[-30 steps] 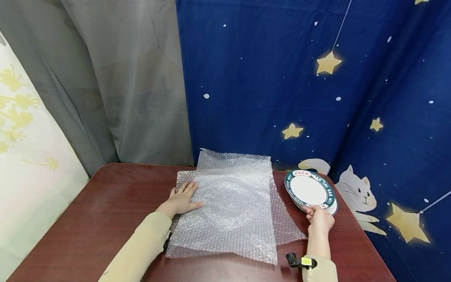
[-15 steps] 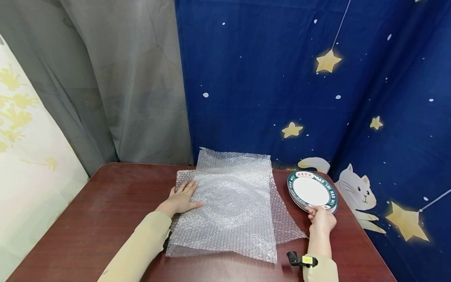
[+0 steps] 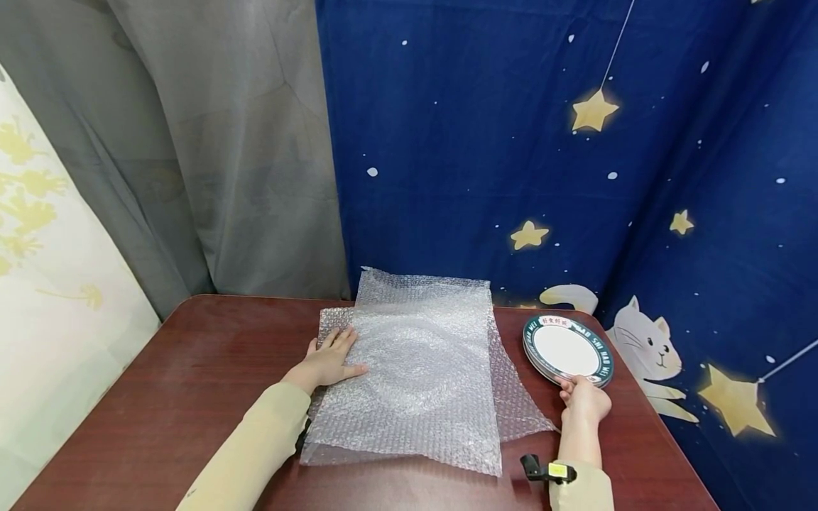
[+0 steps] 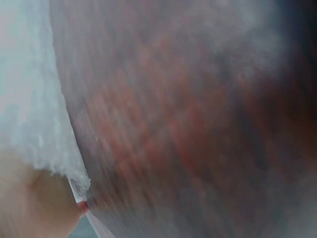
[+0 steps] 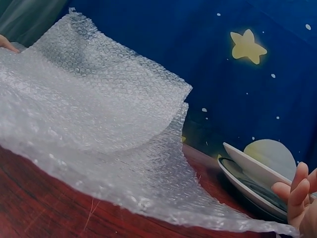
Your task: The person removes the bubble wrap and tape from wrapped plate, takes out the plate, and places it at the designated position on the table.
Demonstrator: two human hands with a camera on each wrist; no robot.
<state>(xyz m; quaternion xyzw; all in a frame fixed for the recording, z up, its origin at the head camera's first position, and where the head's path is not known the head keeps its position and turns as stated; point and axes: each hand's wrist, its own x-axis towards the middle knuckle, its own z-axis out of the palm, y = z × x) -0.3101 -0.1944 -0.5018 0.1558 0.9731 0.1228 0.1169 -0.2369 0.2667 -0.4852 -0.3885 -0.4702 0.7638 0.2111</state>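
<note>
My left hand (image 3: 324, 364) lies with fingers spread on the left part of layered bubble wrap (image 3: 434, 397), under which a faint round outline shows. On the right, the fingers of my right hand (image 3: 586, 403) pinch the near rim of a round plate (image 3: 562, 348) with a white middle and a dark green lettered rim. That plate sits over another plate (image 5: 237, 181), which is mostly hidden from the head view. From the right wrist view, the upper plate is tilted, with a gap between the two at their far side.
A dark red wooden table (image 3: 211, 369) carries everything. Behind it hang a grey curtain (image 3: 255, 177) and a blue star-patterned curtain (image 3: 441, 142). One corner of the bubble wrap reaches toward my right wrist. The plates are near the table's right edge.
The upper plate has shifted slightly right and toward me, and it covers more of the plate beneath. My right hand moved a little with it. The left hand has stayed on the bubble wrap.
</note>
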